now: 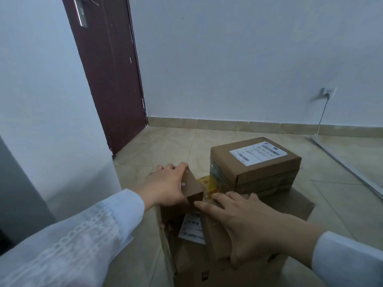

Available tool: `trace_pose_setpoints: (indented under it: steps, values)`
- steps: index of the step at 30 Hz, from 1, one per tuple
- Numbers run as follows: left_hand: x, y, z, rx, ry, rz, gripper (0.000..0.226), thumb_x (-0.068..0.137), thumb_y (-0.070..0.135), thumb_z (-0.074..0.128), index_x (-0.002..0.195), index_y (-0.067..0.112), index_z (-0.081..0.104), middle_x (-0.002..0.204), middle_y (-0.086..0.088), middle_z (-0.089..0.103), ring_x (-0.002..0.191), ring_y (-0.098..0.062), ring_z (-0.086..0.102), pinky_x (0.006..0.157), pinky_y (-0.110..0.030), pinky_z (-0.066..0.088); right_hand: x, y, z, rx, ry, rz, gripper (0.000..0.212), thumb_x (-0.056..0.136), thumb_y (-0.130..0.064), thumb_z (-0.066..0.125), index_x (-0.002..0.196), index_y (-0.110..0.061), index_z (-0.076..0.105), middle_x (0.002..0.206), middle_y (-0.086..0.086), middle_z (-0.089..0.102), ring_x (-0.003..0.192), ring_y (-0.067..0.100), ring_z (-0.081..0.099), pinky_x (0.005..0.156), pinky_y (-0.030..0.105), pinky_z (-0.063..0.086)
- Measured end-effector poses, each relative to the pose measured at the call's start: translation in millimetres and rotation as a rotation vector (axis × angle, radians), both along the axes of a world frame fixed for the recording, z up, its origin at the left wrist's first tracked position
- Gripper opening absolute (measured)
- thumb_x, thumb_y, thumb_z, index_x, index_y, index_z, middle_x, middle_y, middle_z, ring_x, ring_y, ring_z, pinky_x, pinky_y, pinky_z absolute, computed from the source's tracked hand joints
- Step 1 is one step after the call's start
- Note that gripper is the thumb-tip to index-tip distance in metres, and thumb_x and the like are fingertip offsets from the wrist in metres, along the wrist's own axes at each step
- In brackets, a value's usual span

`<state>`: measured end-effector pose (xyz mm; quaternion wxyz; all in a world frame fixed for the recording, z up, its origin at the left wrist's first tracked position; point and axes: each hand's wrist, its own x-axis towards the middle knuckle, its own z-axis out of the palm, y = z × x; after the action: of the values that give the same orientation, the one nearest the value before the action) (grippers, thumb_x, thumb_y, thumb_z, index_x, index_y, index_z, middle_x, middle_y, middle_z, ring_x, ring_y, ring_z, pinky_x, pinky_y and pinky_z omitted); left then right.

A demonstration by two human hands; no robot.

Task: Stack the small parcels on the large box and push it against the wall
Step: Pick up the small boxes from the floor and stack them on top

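Cardboard: brown all round, large box down on the tiled floor, well apart from the far wall.
Stack so far: labelled parcels piled on the box's far end, white shipping label facing up.
Parcel in hand: small brown parcel, tilted, one corner down at the box's near-left top, not yet settled flat.
Left hand: wrapped over the small parcel's left face, fingers curled across its far edge, grip closed on it.
Right hand: palm down, fingers spread flat on a low brown parcel lying on the box top; pressing, not clasping, grip open.
Wrists: both reaching forward and low, white sleeves drawn back from the hands.
Doing it well, by judgement: lowered flat rather than dropped on the corner, snug beside the taller pile, steadied by the right palm.
Watch-out: torn near-left edge of the box, so better seated inboard, away from that ragged rim.
Push to come: low on the box, slow, to keep the pile from sliding.
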<state>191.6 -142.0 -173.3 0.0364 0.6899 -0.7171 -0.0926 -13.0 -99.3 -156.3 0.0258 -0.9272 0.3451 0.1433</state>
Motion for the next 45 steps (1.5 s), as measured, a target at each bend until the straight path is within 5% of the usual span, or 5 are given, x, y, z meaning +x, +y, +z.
trace_pose_setpoints:
  steps: [6, 13, 27, 36, 45]
  values:
    - [-7, -33, -13, 0.003, 0.118, 0.009, 0.093, 0.065, 0.057, 0.069, 0.141, 0.034, 0.021, 0.145, -0.006, 0.035, 0.132, -0.032, 0.029, 0.107, -0.049, 0.033, 6, -7, -1, 0.041, -0.027, 0.087, 0.107, 0.072, -0.047, 0.068, 0.140, -0.042, -0.015, 0.156, -0.004, -0.002, 0.140, 0.024, 0.002, 0.105, 0.061, 0.019]
    - [-27, -52, -32, 0.068, 0.187, -0.054, 0.092, 0.061, 0.075, 0.001, 0.145, 0.038, 0.013, 0.159, -0.005, 0.006, 0.144, -0.031, -0.006, 0.113, -0.058, 0.003, 15, -14, -4, -0.136, -0.053, 0.249, 0.093, 0.081, -0.037, 0.062, 0.147, -0.023, -0.003, 0.157, 0.002, 0.005, 0.142, 0.017, 0.004, 0.114, 0.048, 0.009]
    - [-46, -37, -21, 0.031, 0.088, -0.063, 0.061, 0.090, 0.061, 0.024, 0.145, 0.042, 0.008, 0.159, 0.006, 0.003, 0.145, -0.025, -0.006, 0.111, -0.055, -0.007, -7, -10, -22, -0.196, -0.264, 0.075, 0.075, 0.074, -0.052, 0.059, 0.135, -0.013, 0.039, 0.140, 0.010, 0.046, 0.127, 0.024, 0.043, 0.104, 0.039, 0.035]
    - [-73, -31, -4, -0.197, 0.165, -0.026, 0.072, 0.089, 0.063, 0.011, 0.148, 0.025, -0.004, 0.159, -0.003, 0.000, 0.145, -0.020, -0.004, 0.115, -0.043, -0.004, -57, -11, -4, -0.223, -0.311, -0.123, 0.077, 0.078, -0.072, 0.026, 0.144, -0.031, 0.019, 0.150, -0.012, 0.026, 0.134, 0.004, 0.023, 0.098, 0.016, 0.009]
    - [-179, 33, 4, -0.404, 0.143, -0.577, 0.069, 0.090, 0.062, 0.014, 0.145, 0.029, -0.013, 0.157, 0.003, -0.015, 0.137, -0.006, -0.023, 0.110, -0.027, -0.017, -150, 9, -29, -0.260, -0.447, -0.376, 0.064, 0.080, -0.066, 0.027, 0.132, -0.030, 0.040, 0.137, -0.006, 0.047, 0.119, 0.013, 0.047, 0.098, 0.031, 0.036]
